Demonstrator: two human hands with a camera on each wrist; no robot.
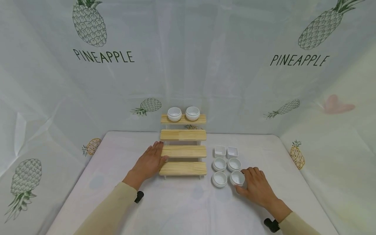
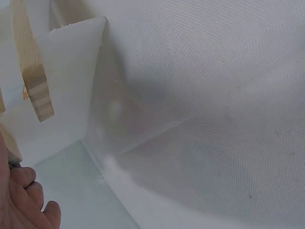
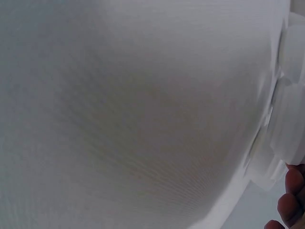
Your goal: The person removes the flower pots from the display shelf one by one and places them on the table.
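In the head view, a four-step wooden display rack (image 1: 183,151) stands at the middle of the table. Against its left side rests my left hand (image 1: 149,161), fingers stretched along the plank ends and thumb by the lower steps. The left wrist view shows those fingers (image 2: 34,193) beside a wooden plank end (image 2: 39,95). My right hand (image 1: 258,187) holds the front right white bowl (image 1: 237,178) between thumb and fingers. In the right wrist view its fingertips (image 3: 294,183) touch a white bowl (image 3: 288,121), mostly cut off by the frame edge.
Two white bowls (image 1: 174,114) sit on the rack's top step. Right of the rack, more round bowls (image 1: 219,179) stand close together, with two square white dishes (image 1: 220,151) behind them. A pineapple-print cloth (image 1: 205,65) hangs around the white table (image 1: 182,209).
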